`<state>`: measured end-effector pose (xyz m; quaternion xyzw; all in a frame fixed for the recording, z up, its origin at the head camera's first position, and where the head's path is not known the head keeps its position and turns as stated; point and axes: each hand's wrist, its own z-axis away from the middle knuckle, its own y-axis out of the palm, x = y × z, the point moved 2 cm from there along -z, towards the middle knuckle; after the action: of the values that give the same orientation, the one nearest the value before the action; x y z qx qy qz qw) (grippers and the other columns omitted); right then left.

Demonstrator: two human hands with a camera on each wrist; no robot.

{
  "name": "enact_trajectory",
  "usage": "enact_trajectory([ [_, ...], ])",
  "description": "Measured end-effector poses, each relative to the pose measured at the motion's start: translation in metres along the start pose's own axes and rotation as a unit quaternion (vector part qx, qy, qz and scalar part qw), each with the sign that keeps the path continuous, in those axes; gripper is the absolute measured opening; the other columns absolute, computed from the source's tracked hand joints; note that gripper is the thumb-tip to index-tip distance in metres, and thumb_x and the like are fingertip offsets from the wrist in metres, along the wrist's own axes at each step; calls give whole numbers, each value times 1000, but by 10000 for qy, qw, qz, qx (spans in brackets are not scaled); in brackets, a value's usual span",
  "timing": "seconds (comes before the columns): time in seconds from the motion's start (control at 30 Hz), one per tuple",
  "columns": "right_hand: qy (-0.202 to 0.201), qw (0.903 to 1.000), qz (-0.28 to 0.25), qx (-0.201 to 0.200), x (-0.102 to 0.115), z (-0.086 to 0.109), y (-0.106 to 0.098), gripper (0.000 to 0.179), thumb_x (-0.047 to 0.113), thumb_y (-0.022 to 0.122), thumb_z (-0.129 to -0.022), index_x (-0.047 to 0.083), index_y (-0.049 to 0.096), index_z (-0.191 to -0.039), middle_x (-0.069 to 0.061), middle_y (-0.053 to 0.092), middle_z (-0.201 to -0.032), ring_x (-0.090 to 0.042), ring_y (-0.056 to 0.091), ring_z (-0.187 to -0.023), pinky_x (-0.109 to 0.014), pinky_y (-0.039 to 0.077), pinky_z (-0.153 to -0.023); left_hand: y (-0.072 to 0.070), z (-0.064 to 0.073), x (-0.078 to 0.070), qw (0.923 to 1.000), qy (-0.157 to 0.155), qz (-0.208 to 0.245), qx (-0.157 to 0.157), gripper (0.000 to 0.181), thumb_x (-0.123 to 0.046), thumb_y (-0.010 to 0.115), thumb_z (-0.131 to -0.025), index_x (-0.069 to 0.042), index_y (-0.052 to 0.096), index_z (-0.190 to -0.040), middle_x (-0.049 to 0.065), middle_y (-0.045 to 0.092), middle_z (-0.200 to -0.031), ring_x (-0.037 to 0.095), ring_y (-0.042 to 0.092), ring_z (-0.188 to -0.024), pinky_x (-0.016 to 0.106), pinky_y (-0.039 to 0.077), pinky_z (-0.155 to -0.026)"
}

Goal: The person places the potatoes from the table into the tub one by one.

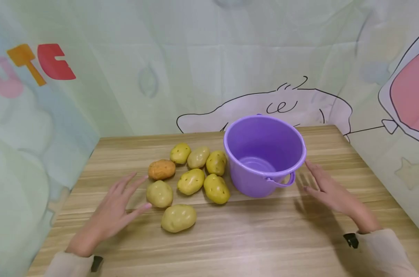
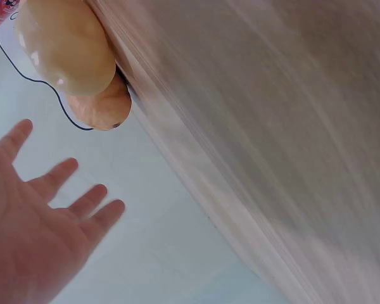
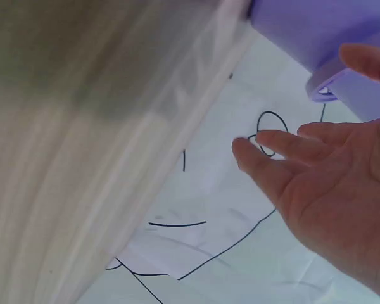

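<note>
A purple bucket stands upright on the wooden table, its inside bare and its handle hanging at the front right. To its left lie several potatoes, among them a yellow potato, a pale potato and an orange-brown one. My left hand hovers with spread fingers just left of the pale potato, holding nothing. In the left wrist view its fingers are apart from the potatoes. My right hand is beside the bucket's right side, fingers extended and grasping nothing; whether a fingertip touches the bucket I cannot tell.
Another pale potato lies nearest the table's front. The wooden table backs onto a printed curtain with cartoon drawings, which also hangs along both sides.
</note>
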<state>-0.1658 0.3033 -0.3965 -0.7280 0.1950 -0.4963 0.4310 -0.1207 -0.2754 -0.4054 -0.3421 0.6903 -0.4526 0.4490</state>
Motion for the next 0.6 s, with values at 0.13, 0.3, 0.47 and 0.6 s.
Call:
enact_trajectory([
  [0.13,-370,9985,-362,-172,1,-2,-5,71,7,57,-99,-7,16,-155,-36,21,-154,-58,24,-137,-49,28,-114,2,-2,-2,9997,219,50,-13,75,-47,67,-92,-27,33,-156,16,22,-161,48,27,-139,79,31,-92],
  [0.3,-252,9974,-550,-395,4,-7,-13,61,6,54,-102,-8,24,-153,-34,33,-150,-53,35,-133,-5,30,-96,4,-6,-5,9991,392,145,-61,72,-45,68,-92,-26,37,-155,15,26,-160,48,28,-138,78,33,-91],
  [0.47,-4,9951,-634,-755,10,-11,-21,48,6,48,-104,-11,35,-148,-35,47,-139,-41,54,-121,-6,39,-88,4,-10,-9,9987,431,272,-43,69,-43,68,-93,-25,40,-153,16,30,-157,48,30,-137,77,34,-92],
  [0.6,154,9872,-1149,-1093,15,-16,-26,42,9,42,-107,-15,40,-142,-38,52,-130,0,59,-107,-11,48,-83,5,-12,-10,9984,453,324,9,67,-42,67,-94,-27,40,-153,18,31,-155,48,30,-136,77,35,-91],
])
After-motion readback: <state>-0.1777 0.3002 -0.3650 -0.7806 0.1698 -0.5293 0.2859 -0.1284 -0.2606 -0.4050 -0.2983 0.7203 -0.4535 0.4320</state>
